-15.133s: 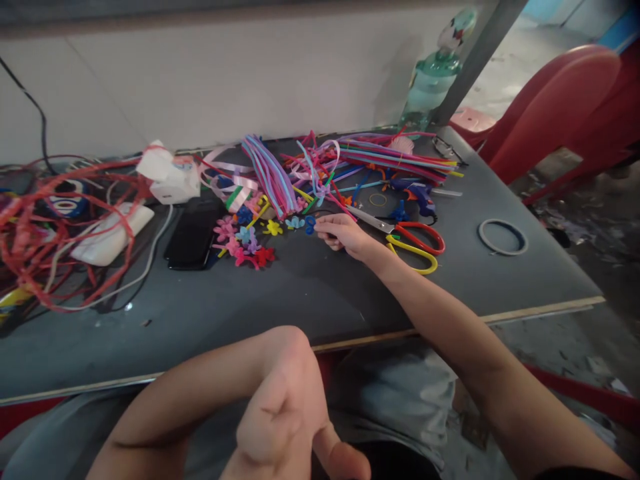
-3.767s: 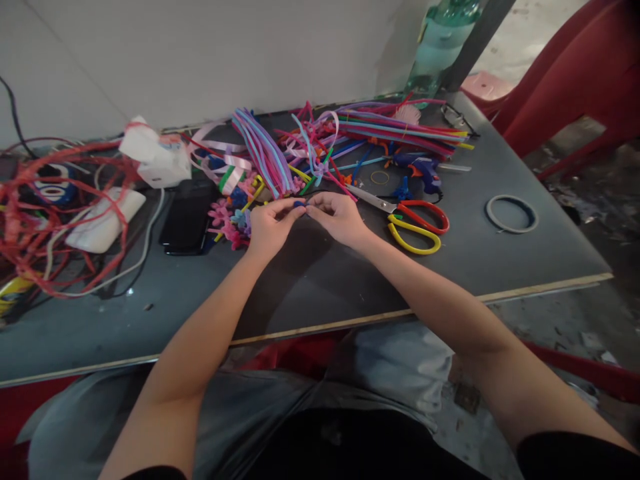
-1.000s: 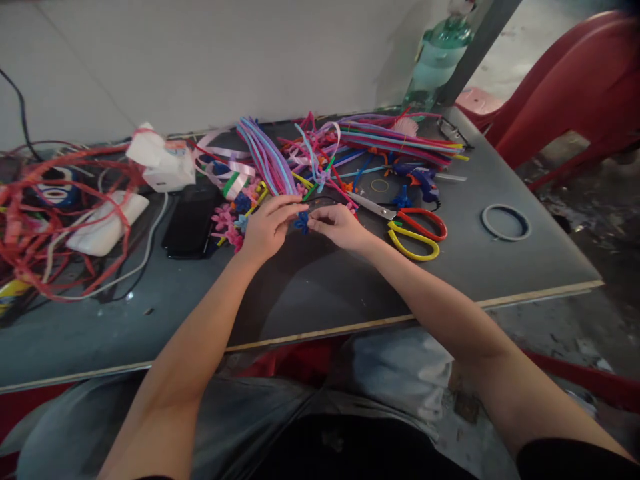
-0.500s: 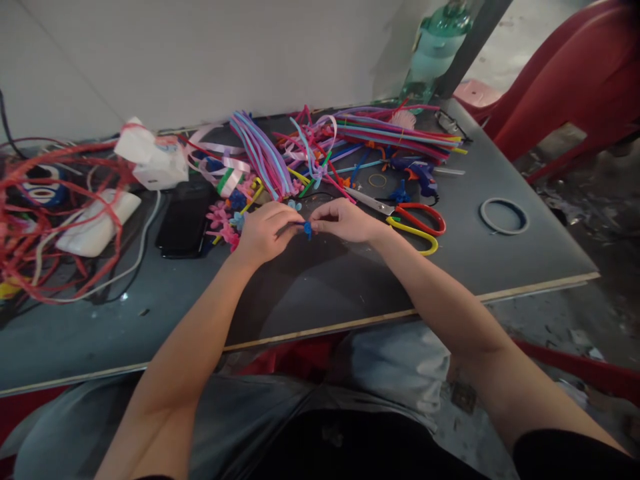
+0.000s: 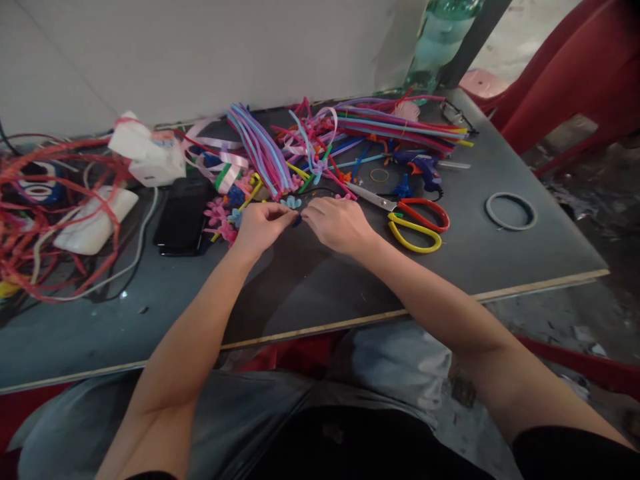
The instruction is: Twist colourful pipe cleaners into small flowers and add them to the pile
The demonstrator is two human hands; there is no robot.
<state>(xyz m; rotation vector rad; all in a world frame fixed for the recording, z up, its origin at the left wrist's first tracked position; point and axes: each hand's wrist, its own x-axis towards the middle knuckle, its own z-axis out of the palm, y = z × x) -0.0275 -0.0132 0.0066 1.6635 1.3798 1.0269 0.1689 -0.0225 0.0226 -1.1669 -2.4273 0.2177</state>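
Between the fingertips of both hands is a small dark blue pipe-cleaner piece (image 5: pixel 297 220), mostly hidden by the fingers. My left hand (image 5: pixel 261 228) pinches it from the left with thumb and forefinger. From the right, my right hand (image 5: pixel 339 225) closes its fingers on the same piece, its back turned up. Just beyond the fingertips lies a light blue pipe-cleaner flower (image 5: pixel 291 203). Pink flowers (image 5: pixel 218 215) lie to the left of my left hand. Scissors (image 5: pixel 393 205) with red and yellow handles rest open, right of my right hand.
Behind the hands lie a purple and blue pipe-cleaner bundle (image 5: pixel 263 152) and a larger mixed bundle (image 5: pixel 400 130). A glue gun (image 5: pixel 426 172) and a grey tape ring (image 5: pixel 490 212) are at right. A black phone (image 5: pixel 184 217) and tangled red cord (image 5: pixel 113 230) are at left.
My right hand has rolled over so its back faces up, covering more of the blue piece. Both hands have shifted slightly left, and the view has tilted a little.
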